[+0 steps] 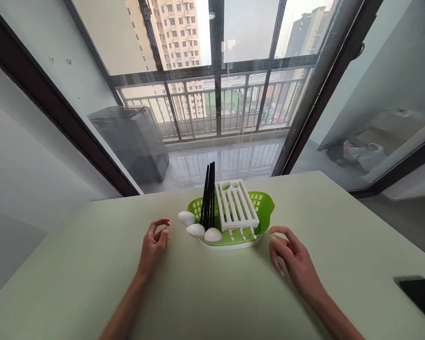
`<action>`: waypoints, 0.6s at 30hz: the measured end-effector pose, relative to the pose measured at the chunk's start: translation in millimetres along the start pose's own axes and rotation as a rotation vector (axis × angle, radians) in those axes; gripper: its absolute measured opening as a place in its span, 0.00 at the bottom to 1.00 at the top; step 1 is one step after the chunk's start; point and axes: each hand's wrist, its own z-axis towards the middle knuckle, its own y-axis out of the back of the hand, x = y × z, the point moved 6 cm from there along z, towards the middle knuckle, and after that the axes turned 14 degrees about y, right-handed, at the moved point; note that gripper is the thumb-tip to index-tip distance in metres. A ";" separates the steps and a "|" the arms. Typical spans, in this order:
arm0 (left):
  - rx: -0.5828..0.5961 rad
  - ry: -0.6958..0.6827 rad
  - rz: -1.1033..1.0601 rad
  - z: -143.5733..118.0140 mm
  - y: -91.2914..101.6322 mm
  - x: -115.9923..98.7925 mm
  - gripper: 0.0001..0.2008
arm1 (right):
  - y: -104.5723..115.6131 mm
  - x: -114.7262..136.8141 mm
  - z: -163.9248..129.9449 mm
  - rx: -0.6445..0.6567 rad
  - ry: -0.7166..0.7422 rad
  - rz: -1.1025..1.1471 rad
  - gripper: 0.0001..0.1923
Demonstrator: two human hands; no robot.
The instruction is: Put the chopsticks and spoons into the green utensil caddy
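A green basket (267, 208) with perforated sides and a white base stands on the table. Black chopsticks (208, 196) lean in it, their upper ends past its back rim. Three white spoons (213, 235) show their rounded bowls over its front left edge; their handles are hidden. A white slotted rack (238, 205) with small hooks along its front lies tilted in the basket. My left hand (154, 249) rests on the table left of the spoons, fingers loosely curled and apart, holding nothing. Beside the basket's right end is my right hand (292, 257), fingers bent and apart, with nothing held.
The pale green table (212, 293) has its back edge just behind the basket. A dark flat object (421, 295) lies at the table's right edge. Beyond stand a dark-framed sliding door, a grey cabinet-like box (131, 141) and a railing (230, 106).
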 end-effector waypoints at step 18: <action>0.012 -0.074 0.110 -0.2 -17.0 5.1 0.16 | 20.8 5.0 31.0 0.146 0.282 -0.709 0.16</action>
